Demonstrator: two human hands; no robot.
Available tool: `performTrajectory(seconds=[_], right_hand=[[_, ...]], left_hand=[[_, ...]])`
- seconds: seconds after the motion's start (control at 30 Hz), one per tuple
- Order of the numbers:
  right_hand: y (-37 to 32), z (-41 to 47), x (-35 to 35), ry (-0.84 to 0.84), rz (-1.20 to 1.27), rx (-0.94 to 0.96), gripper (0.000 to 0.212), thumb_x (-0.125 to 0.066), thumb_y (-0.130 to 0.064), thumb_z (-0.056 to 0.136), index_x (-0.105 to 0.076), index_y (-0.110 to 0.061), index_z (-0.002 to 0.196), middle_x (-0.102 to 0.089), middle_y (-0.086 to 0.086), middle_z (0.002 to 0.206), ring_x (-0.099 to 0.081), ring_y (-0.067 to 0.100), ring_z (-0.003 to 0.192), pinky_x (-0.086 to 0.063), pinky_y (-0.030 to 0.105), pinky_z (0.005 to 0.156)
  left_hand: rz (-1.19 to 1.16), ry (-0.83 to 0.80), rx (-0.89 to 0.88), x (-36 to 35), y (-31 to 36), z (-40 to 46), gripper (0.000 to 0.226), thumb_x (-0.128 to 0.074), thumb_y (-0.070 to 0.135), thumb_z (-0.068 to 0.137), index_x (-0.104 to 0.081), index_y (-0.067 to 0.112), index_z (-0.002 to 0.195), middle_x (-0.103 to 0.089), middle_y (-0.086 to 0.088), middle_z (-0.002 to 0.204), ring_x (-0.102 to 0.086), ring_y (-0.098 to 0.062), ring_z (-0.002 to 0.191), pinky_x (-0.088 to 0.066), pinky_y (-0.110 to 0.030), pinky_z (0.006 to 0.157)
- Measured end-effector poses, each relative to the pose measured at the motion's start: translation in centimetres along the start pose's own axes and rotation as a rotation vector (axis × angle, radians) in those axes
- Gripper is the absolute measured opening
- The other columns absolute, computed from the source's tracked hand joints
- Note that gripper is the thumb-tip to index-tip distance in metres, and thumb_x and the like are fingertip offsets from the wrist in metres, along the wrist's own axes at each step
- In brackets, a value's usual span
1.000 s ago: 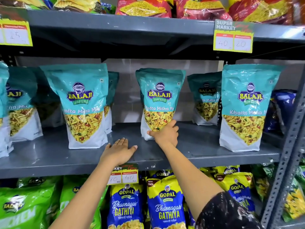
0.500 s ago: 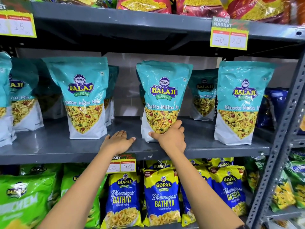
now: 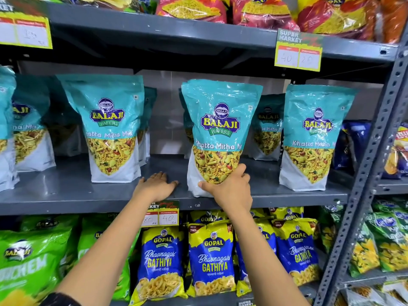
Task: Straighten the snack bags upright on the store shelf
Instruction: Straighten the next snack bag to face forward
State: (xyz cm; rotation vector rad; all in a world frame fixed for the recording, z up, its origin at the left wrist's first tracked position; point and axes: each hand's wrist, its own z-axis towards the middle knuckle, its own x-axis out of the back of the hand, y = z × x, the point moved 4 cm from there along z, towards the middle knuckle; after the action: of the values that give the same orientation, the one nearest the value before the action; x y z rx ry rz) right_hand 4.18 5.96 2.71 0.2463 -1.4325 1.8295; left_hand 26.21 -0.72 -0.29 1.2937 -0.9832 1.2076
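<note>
Teal Balaji Khatta Mitha Mix bags stand on the grey middle shelf (image 3: 66, 195). My right hand (image 3: 231, 186) grips the lower front of the centre bag (image 3: 220, 129), which stands upright near the shelf's front edge. Flat on the shelf just left of that bag lies my left hand (image 3: 156, 184), palm down, holding nothing. Another upright bag (image 3: 110, 129) stands to the left and one (image 3: 313, 138) to the right. More teal bags stand behind them, partly hidden, and at the far left (image 3: 28, 129).
A yellow price tag (image 3: 163, 215) hangs on the shelf edge under my left hand. Blue Gopal Gathiya bags (image 3: 212, 257) and green bags (image 3: 28, 261) fill the shelf below. A grey perforated upright (image 3: 371, 164) bounds the right side. Red and yellow bags (image 3: 265, 9) sit above.
My right hand has drawn the centre bag forward from the back of the shelf toward the front edge. My left hand has stayed flat on the shelf.
</note>
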Motion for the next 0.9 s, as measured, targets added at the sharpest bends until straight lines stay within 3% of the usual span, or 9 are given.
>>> performTrajectory(seconds=[0.23, 0.4, 0.47, 0.7, 0.9], right_hand=[[-0.2, -1.0, 0.4, 0.017, 0.004, -0.017, 0.102, -0.082, -0.059, 0.057, -0.024, -0.014, 0.129, -0.042, 0.013, 0.13, -0.047, 0.036, 0.122, -0.048, 0.049, 0.084], [-0.1, -2.8, -0.1, 0.147, 0.164, 0.101, 0.129, -0.082, -0.052, 0.063, 0.004, -0.013, 0.151, -0.019, 0.014, 0.154, -0.02, 0.032, 0.142, -0.036, 0.047, 0.106], [-0.3, -3.3, -0.4, 0.242, 0.214, 0.148, 0.126, -0.08, -0.052, 0.065, 0.001, -0.011, 0.151, -0.019, 0.014, 0.155, -0.018, 0.029, 0.143, -0.031, 0.042, 0.111], [-0.3, -3.3, -1.8, 0.304, 0.217, 0.143, 0.106, -0.077, -0.043, 0.074, -0.009, -0.013, 0.15, -0.022, 0.009, 0.155, -0.024, 0.026, 0.143, -0.04, 0.039, 0.106], [0.1, -2.5, -2.6, 0.308, 0.234, 0.159, 0.102, -0.075, -0.043, 0.076, -0.011, -0.012, 0.15, -0.022, 0.009, 0.155, -0.025, 0.026, 0.143, -0.037, 0.034, 0.107]], left_hand=[[0.002, 0.006, -0.007, -0.2, 0.1, 0.3, 0.076, -0.022, 0.063, 0.094, -0.02, 0.016, 0.154, -0.013, -0.002, 0.164, -0.014, -0.019, 0.151, -0.013, -0.048, 0.119], [0.01, 0.021, -0.017, -0.3, -0.2, 0.4, 0.075, -0.021, 0.062, 0.095, -0.019, 0.015, 0.154, -0.013, -0.003, 0.164, -0.014, -0.019, 0.15, -0.013, -0.047, 0.119], [0.013, 0.021, -0.028, -0.3, -0.3, 0.7, 0.076, -0.021, 0.062, 0.095, -0.019, 0.015, 0.154, -0.014, -0.003, 0.164, -0.015, -0.02, 0.15, -0.013, -0.047, 0.12], [0.02, 0.016, -0.021, -0.5, -0.1, 0.7, 0.075, -0.022, 0.061, 0.095, -0.018, 0.015, 0.154, -0.012, -0.003, 0.164, -0.014, -0.019, 0.151, -0.013, -0.046, 0.119], [0.021, 0.009, -0.015, -0.1, 0.1, 0.3, 0.074, -0.023, 0.061, 0.096, -0.019, 0.016, 0.154, -0.013, -0.002, 0.164, -0.014, -0.019, 0.15, -0.013, -0.046, 0.119]])
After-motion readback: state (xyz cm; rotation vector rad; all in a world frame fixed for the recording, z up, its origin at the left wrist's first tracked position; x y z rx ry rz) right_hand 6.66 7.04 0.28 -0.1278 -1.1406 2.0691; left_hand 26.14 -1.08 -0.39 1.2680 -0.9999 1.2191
